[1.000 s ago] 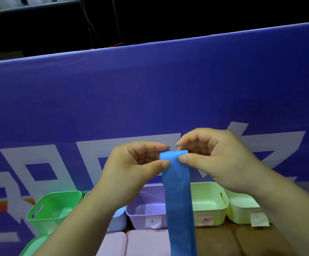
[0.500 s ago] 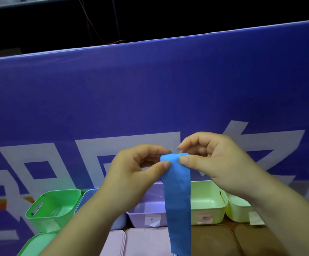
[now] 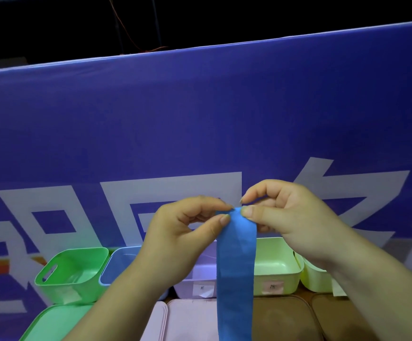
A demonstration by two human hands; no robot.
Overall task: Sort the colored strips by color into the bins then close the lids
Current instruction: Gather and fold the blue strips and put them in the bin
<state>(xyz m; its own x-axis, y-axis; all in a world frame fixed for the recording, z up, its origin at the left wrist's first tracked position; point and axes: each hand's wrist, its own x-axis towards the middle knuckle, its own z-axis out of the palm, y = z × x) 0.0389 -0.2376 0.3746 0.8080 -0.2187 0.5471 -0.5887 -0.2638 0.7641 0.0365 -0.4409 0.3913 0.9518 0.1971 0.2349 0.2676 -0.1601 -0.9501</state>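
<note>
Both top corners of a hanging blue strip (image 3: pixel 235 267) were pinched in the grip of the left hand (image 3: pixel 178 242) and right hand (image 3: pixel 291 217) above open bins (image 3: pixel 69 284); lowering into the blue bin (image 3: pixel 112 269) was judged next.

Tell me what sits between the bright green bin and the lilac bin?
A light blue bin, partly hidden behind the left forearm, as the head view shows.

Blue strip (image 3: pixel 235 262); green bin (image 3: pixel 59 289), light-blue bin (image 3: pixel 116 267), lilac bin (image 3: pixel 187 286), pale-green bin (image 3: pixel 291 281); purple banner (image 3: pixel 200 119), white lettering (image 3: pixel 170 185).
</note>
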